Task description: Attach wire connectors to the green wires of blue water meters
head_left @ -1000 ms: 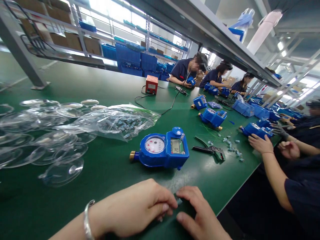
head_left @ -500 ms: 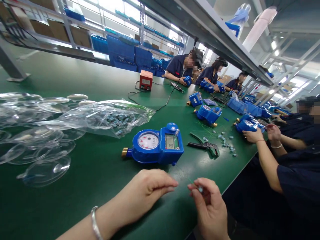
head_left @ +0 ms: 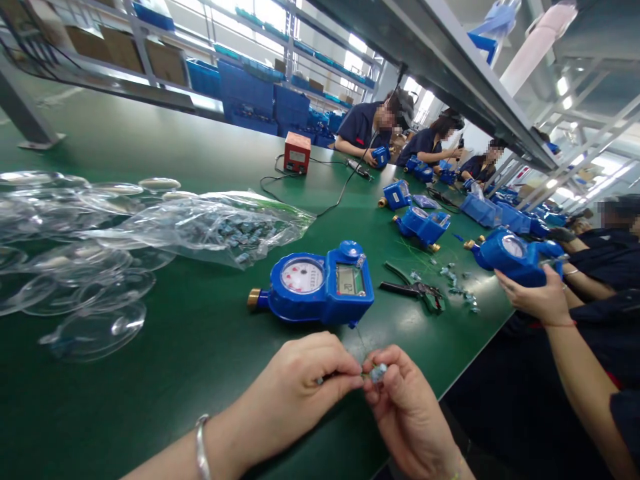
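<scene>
While the green workbench (head_left: pixel 190 347) stretches under everything, a clear plastic bag (head_left: pixel 240 230) of small pale pieces lies on it, beyond the nearest blue meter (head_left: pixel 323 290). That meter rests dial up just past the person's hands, its brass end pointing left. Close together in front of it, the left hand (head_left: pixel 310 380) brings thumb and forefinger into a narrow pinch, while the right hand (head_left: pixel 407 400) curls in, thumb against bent fingers. Black-handled pliers (head_left: pixel 417 291) lie untouched to the meter's right. Between the right fingertips sits a small pale-blue seal (head_left: pixel 379 373). Finest of all, a thin strand (head_left: pixel 361 339) runs from the meter's lower corner toward the fingertips; the left pinch appears to hold it. Threading strand into seal seems the step in hand, and the next move calls for a steady seal and a light, exact pinch.
</scene>
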The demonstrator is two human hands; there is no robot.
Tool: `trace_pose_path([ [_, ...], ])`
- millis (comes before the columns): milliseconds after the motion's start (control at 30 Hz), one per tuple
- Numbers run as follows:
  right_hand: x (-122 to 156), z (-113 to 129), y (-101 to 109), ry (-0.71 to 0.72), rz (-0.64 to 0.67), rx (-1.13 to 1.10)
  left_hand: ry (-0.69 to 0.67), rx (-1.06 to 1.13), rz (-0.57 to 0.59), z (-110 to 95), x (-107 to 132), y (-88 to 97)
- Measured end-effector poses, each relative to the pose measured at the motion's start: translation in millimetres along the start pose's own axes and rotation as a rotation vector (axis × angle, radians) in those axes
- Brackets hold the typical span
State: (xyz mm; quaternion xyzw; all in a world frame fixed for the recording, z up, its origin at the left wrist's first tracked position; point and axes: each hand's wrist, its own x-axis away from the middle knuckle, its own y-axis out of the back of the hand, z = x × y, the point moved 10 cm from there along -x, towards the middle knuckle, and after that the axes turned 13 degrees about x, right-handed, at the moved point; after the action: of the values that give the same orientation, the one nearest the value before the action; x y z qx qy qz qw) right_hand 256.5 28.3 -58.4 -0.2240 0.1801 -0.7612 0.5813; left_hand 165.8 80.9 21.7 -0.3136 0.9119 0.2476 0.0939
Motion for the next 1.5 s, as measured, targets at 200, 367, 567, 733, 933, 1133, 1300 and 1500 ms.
trace_pose_path([
  [200,-1.2,-1.0,-4.6,0.005,0.010,0.015,0.022,-0.037,-0.018,0.3,0.7,1.6],
  [367,-2.8,-2.3,-3.9,-0.006,0.031,0.036,0.015,-0.061,0.014,-1.2,0.1,-1.1],
  [567,-2.1,-3.3,-0.7,-0.018,0.006,0.007,0.006,-0.085,0.031,-2.8,-1.2,-3.2],
  [733,-0.7,-5.0,-0.9,-0.020,0.023,0.022,-0.013,-0.123,0.039,-6.1,-0.4,-4.9],
  [933,-1.6,-6.1,0.3,-0.023,0.021,0.014,-0.024,-0.143,0.026,-9.7,-0.3,-3.7],
  [1133,-1.7,-6.7,-0.7,-0.036,0.009,0.006,-0.025,-0.155,0.038,-8.0,0.4,-5.1],
  [1300,-0.6,-9.1,-1.0,-0.059,0.022,-0.017,-0.033,-0.150,0.044,-8.6,0.7,-5.6],
  [1500,-0.9,-9.5,-2.5,-0.070,0.030,-0.031,-0.001,-0.158,0.079,-5.6,0.6,-8.9],
])
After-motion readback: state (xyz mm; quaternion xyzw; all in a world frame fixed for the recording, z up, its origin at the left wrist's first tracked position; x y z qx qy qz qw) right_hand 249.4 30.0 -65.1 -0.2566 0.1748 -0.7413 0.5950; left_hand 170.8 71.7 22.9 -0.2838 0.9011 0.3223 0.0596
